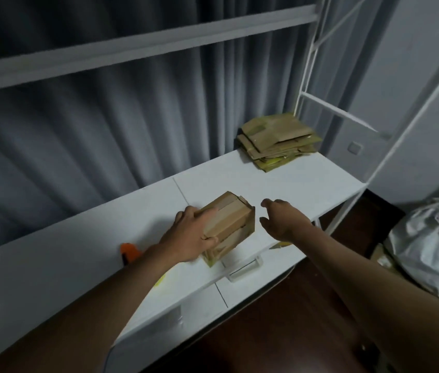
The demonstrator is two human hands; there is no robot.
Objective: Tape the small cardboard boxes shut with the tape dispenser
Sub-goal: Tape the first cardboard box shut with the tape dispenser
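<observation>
Nearest, the left hand [193,234] grips the small cardboard box [227,228] by its near side, likely steadying it on the white desk [51,265]. Just beside, the right hand [280,222] hovers with relaxed fingers, grasping nothing. Brown flaps lie folded across the top. An orange tape dispenser [129,251] waits behind the left wrist. Farther off rests a stack of flattened boxes [277,141].

Your way along the bench [307,181] lies bare between the taped cardboard box [229,224] and the flattened-carton stack [275,142], with an orange tape dispenser [129,251] beside your left forearm.
</observation>
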